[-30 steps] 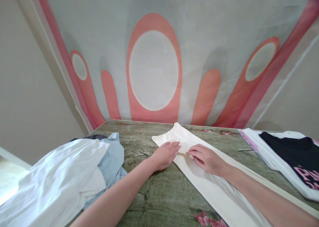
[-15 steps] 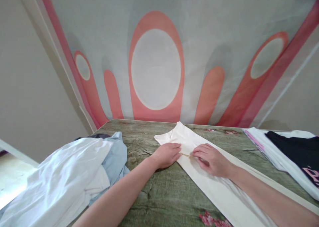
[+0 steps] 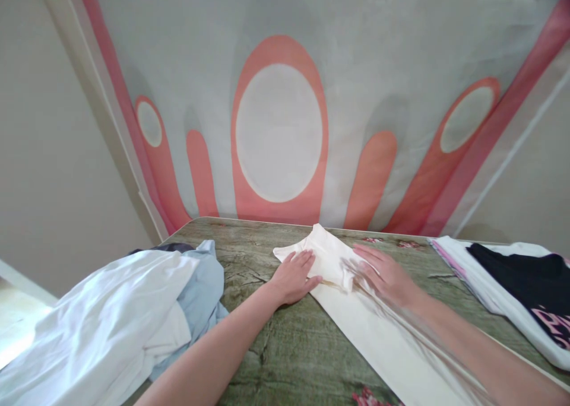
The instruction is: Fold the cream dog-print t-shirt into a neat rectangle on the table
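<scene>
At the far side of a wood-patterned surface [image 3: 285, 358], a person's bare left hand [image 3: 291, 278] lies palm down, fingers slightly spread and thumb held apart, on the far end of a long cream garment [image 3: 378, 341]. The left forearm slants in from the bottom edge of the view, wrist low, fingertips pointing away from the wearer. Opposite it, the right arm angles in from the lower right corner across the same garment, its right hand [image 3: 386, 275] reaching toward the left hand but well apart from it. The right fingers stretch forward, back of the hand upward, over the cloth's right side; blur and a hidden thumb mean one cannot tell whether they pinch any fabric. The cloth rises in creases just beside them, and a thin tan line [image 3: 330, 284] shows near the left thumb. The garment runs from near the far edge of the surface toward the lower right, beneath both hands.

At right, a black garment [image 3: 516, 275] bears pink lettering [image 3: 552, 323], partly cut off by the frame and not clearly legible; white cloth [image 3: 492, 293] lies beneath it. At left, a rumpled white garment [image 3: 102, 317] lies against light blue cloth [image 3: 202, 281]. Behind stands a grey backdrop [image 3: 347, 56] printed with coral arches and pale ovals.
</scene>
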The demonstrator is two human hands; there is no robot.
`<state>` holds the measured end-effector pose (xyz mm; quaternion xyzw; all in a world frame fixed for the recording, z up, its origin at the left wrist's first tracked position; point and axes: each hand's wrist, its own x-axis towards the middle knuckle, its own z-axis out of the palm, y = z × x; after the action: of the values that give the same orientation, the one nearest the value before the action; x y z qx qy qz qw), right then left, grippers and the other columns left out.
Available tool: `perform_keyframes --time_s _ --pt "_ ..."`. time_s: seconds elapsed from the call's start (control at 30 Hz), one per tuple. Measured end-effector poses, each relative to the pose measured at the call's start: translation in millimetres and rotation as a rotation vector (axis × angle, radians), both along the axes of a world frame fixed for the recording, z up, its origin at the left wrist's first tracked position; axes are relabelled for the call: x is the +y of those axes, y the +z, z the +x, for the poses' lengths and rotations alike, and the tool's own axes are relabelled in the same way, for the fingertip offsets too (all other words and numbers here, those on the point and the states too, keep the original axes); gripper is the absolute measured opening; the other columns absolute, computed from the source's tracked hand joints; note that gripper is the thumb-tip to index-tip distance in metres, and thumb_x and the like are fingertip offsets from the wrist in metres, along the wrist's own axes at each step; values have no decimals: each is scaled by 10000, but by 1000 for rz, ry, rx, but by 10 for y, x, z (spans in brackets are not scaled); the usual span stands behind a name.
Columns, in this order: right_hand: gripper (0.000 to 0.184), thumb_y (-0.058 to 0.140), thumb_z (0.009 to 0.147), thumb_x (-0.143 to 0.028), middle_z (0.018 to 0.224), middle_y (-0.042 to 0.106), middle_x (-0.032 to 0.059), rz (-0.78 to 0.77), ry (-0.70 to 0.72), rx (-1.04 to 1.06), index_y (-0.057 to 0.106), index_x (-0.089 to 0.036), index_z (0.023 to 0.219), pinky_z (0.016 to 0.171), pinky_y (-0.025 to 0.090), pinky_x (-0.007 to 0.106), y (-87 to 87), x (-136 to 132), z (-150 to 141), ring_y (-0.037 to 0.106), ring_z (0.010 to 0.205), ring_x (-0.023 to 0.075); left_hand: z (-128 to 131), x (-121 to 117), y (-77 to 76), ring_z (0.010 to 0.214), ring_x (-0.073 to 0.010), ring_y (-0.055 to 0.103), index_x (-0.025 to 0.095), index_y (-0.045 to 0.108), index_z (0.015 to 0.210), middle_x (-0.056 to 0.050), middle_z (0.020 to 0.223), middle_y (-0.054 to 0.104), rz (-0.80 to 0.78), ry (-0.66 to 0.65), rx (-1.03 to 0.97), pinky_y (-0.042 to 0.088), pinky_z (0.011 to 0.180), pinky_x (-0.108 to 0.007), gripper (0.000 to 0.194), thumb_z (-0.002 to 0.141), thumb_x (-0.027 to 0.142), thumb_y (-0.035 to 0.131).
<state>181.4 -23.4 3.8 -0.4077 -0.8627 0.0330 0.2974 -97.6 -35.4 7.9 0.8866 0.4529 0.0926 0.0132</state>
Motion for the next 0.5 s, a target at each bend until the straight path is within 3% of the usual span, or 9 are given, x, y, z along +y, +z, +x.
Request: perform_keyframes --time_s 0.2,0.37,0.5 --pt "439 296 918 -341 1413 344 11 -217 78 -167 376 -265 1342 1071 259 419 -164 142 330 306 1294 200 -18 -47 -24 1334 -225 182 138 292 1369 -120 1443 240 0 50 -7 114 1074 -374 633 894 550 221" --pt "474 309 912 -411 1421 318 -6 -241 63 -261 299 -305 1374 1092 174 450 -194 22 442 274 1308 201 -23 15 -21 1345 -213 141 164 255 1383 -108 1460 188 -49 34 -1 100 1073 -382 598 906 523 225" --pt "516 288 908 -463 1442 266 -3 -248 6 -298 235 -304 1396 1094 150 459 -187 -43 505 226 1325 209 -9 206 28 1351 -187 113 185 251 1384 -92 1466 175 -106 -39 9 69 1077 -372 570 912 504 225"
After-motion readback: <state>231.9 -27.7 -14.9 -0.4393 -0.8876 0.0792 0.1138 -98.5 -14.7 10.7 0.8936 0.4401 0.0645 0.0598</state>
